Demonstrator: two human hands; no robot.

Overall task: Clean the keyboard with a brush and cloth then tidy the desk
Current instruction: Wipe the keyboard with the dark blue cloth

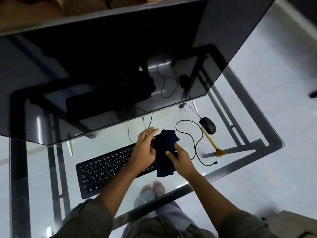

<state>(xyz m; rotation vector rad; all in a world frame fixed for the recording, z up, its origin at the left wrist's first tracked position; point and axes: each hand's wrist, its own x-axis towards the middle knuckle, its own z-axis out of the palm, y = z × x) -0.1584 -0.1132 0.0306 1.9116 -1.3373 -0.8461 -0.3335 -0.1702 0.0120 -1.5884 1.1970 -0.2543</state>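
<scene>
Holding a dark cloth (pixel 166 152) over the right end of the keyboard (pixel 106 169) on the glass desk (pixel 240 152): right hand (pixel 181 162) pinching it, left hand (pixel 145 148) flat against it, fingers extended. Brush (pixel 212 143) lying beside the mouse (pixel 207 125).

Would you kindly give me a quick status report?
Right hand grips cloth over keyboard. Left hand open, steadying. Brush idle beside mouse.

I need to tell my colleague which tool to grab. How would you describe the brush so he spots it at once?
On the glass desk, look right of the keyboard. The brush lies beside the black mouse, the only pale wooden stick, with orange bristles.
</scene>
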